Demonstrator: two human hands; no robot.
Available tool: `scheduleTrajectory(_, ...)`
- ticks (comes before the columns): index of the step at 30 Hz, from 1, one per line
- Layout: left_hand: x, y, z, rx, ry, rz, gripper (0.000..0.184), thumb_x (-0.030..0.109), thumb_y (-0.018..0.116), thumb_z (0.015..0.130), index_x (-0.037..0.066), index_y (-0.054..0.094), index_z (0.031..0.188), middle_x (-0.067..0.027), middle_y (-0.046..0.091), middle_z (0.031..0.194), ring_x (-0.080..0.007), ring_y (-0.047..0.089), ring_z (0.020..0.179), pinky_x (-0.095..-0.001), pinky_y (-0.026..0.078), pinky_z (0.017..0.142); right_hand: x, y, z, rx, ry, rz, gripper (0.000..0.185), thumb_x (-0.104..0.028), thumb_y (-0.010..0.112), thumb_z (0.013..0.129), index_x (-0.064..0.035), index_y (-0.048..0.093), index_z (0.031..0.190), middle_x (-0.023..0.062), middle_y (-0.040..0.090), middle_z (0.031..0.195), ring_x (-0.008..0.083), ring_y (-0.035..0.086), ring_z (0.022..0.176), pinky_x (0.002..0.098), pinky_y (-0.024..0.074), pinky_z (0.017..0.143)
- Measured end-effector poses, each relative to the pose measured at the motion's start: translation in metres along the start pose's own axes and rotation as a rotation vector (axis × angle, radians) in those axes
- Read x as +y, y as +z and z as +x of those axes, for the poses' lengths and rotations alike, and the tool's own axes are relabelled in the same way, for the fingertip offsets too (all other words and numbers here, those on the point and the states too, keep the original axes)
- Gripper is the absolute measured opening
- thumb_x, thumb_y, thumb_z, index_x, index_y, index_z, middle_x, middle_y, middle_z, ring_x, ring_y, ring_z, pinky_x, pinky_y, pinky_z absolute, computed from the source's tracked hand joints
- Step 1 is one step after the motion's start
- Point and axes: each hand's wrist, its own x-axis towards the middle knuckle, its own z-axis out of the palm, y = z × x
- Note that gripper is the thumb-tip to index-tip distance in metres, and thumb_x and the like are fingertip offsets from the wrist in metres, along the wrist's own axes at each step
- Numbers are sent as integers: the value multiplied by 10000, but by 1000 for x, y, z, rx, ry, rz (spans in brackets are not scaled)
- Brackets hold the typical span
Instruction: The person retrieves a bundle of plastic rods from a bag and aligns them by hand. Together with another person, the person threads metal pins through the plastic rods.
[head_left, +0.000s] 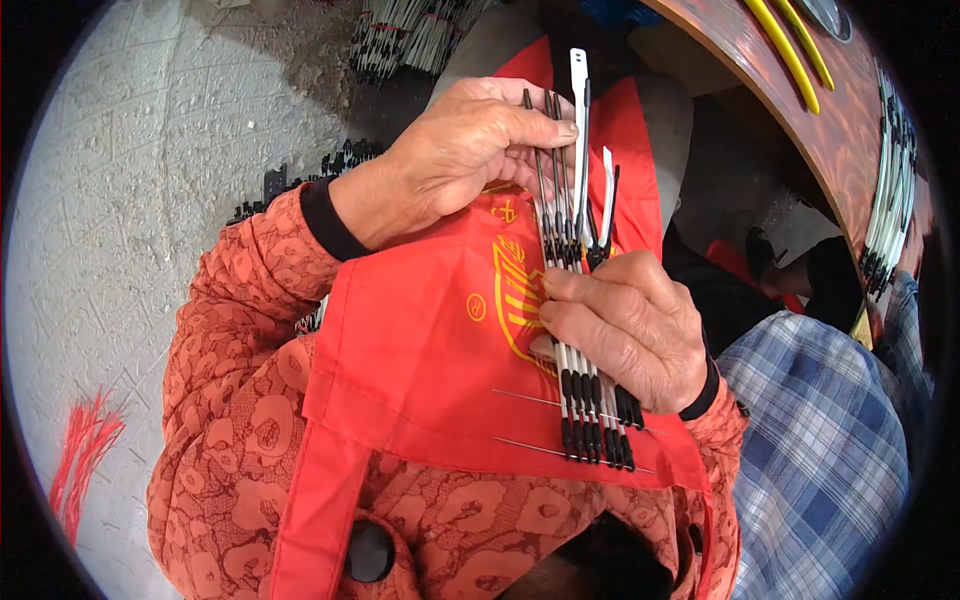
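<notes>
A bundle of thin white-and-black rods (578,385) stands over my lap, its dark ends near my body. Two thin metal wires (527,397) cross its lower end. My right hand (635,325) is closed around the middle of the bundle from the right. My left hand (470,145) pinches the dark upper tips between thumb and fingers; its thumb tip touches a white flat strip (579,85) with small holes at the top. A shorter white strip (608,195) sticks up beside it, apart from my left hand. Underneath lies a red apron (420,340) with yellow print.
A curved bench edge (790,120) runs along the upper right, with yellow tool handles (785,55) and another bundle of rods (888,190) on it. More bundles (410,35) lie beyond my knees. Red strands (85,460) lie on the floor at left. Plaid cloth (815,410) is at my right.
</notes>
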Motion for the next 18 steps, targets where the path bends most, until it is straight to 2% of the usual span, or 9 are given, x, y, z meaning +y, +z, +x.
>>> scheduleTrajectory(4, 1, 3, -2, 18, 12, 39, 137, 107, 611, 903, 12, 616, 1002, -55, 663, 908, -129, 636, 781, -291, 528, 701, 1, 0, 0, 11, -7, -11, 362, -66, 659, 568, 87, 640, 895, 204, 640, 872, 263, 591, 707, 305, 496, 536)
scheduleTrajectory(7, 0, 3, -2, 14, 31, 2, 140, 99, 620, 889, 8, 625, 995, -47, 662, 897, -115, 626, 785, -275, 508, 706, -1, -1, 0, -7, 39, -18, 325, -95, 771, 615, 30, 672, 899, 167, 668, 917, 237, 592, 699, 292, 492, 526)
scheduleTrajectory(9, 0, 5, -1, 10, 34, -37, 163, 102, 625, 884, 3, 627, 1014, -40, 660, 888, -108, 619, 792, -267, 497, 713, -1, -1, -1, -3, 39, -15, 331, -99, 770, 615, 29, 672, 905, 166, 666, 922, 236, 590, 695, 291, 491, 519)
scheduleTrajectory(12, 0, 5, -1, -6, 24, -82, 212, 117, 632, 881, -6, 628, 1055, -33, 656, 881, -99, 610, 781, -261, 489, 710, 2, 1, -1, 13, -12, -3, 387, -82, 654, 565, 81, 638, 915, 202, 634, 891, 260, 585, 692, 300, 490, 508)
scheduleTrajectory(18, 4, 8, 2, -26, -12, -35, 258, 142, 644, 879, -21, 628, 1078, -25, 632, 832, -85, 583, 663, -228, 477, 571, 2, 2, -3, 9, -19, -3, 402, -81, 656, 554, 81, 638, 921, 199, 633, 899, 264, 585, 694, 299, 486, 492)
